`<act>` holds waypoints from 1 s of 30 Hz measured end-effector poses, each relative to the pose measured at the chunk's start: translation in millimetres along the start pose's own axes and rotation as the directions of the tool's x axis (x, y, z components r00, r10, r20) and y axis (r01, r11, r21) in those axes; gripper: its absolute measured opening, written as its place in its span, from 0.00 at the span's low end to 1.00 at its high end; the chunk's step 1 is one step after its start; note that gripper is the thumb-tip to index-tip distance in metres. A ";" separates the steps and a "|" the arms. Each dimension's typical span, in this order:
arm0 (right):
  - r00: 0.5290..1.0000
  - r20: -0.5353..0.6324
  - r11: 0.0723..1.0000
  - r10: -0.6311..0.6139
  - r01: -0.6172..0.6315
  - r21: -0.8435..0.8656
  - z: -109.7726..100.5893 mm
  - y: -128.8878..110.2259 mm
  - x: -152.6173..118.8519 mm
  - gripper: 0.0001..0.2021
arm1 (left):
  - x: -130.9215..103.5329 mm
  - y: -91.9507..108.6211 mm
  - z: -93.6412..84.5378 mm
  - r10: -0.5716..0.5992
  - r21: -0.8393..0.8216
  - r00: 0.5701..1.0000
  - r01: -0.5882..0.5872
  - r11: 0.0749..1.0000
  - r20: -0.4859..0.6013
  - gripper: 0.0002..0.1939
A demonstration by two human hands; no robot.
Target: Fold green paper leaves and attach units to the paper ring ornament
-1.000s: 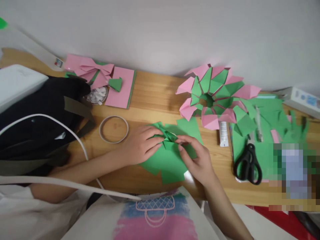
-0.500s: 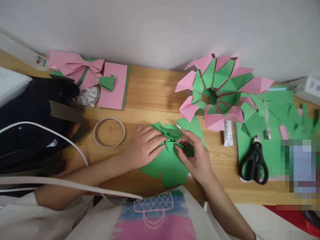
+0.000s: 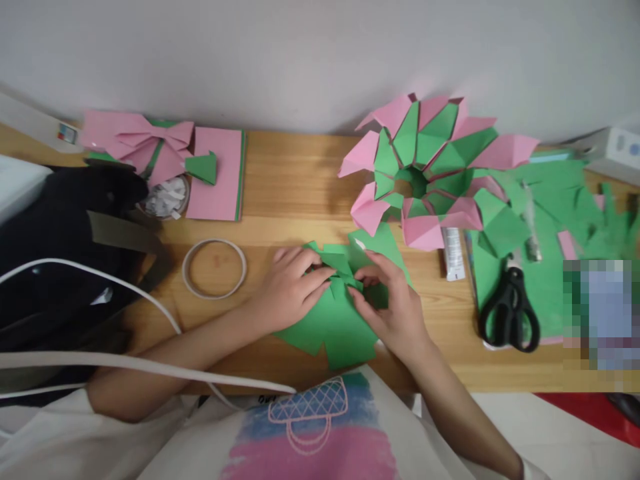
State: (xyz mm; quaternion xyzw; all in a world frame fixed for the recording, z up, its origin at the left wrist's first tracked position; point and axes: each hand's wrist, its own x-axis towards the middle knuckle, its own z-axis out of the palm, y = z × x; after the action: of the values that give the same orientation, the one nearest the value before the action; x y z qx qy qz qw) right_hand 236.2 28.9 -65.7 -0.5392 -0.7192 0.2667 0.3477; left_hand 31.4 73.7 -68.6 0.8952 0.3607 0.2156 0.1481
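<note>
At your far left, a thick white cable [image 3: 100, 360] crosses in front of your left arm; a sharp pull of that arm could snag it and jerk your hand off the fold. The white ring [image 3: 214, 269] lies near that forearm, so a wide elbow swing might send it sliding. Your left hand [image 3: 295, 283] rests with bent fingers, tips against the folded green paper [image 3: 340, 263], but I cannot tell whether they pinch it or just press it down. That folded paper sits between your two hands, on top of loose green sheets [image 3: 345, 333]; should those skid on the smooth wooden table [image 3: 295, 173], the crease would probably land crooked. Your right hand [image 3: 393, 300] has thumb and fingertips closed on the near right edge of the fold; pulling there while the left side gives could tear or skew it. Just beyond, the pink-and-green paper ring [image 3: 443, 140] stands near your right fingers, and a careless lift of the knuckles could knock its points. Further right, beside the glue tube [image 3: 453, 253], the black scissors [image 3: 510, 313] lie with handles toward you; a sweeping right forearm could drag them across the paper beneath.
</note>
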 end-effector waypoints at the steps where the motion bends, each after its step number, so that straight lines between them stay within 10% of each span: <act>1: 1.000 0.005 1.000 0.002 -0.002 -0.007 -1.1 -0.8 -1.0 0.32 | -0.2 0.2 -0.1 0.005 0.007 1.000 -0.005 1.000 0.004 0.11; 30: 0.994 -0.011 0.982 -0.110 0.107 -0.157 3.3 -3.2 -11.4 0.28 | -2.9 0.6 1.6 0.053 0.099 0.999 -0.051 0.994 -0.013 0.12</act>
State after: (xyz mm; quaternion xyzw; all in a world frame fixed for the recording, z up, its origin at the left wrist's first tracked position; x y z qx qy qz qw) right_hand 233.8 17.1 -67.7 -0.5273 -0.7628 0.1847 0.3255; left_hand 30.6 71.0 -70.6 0.9088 0.3487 0.2082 0.0951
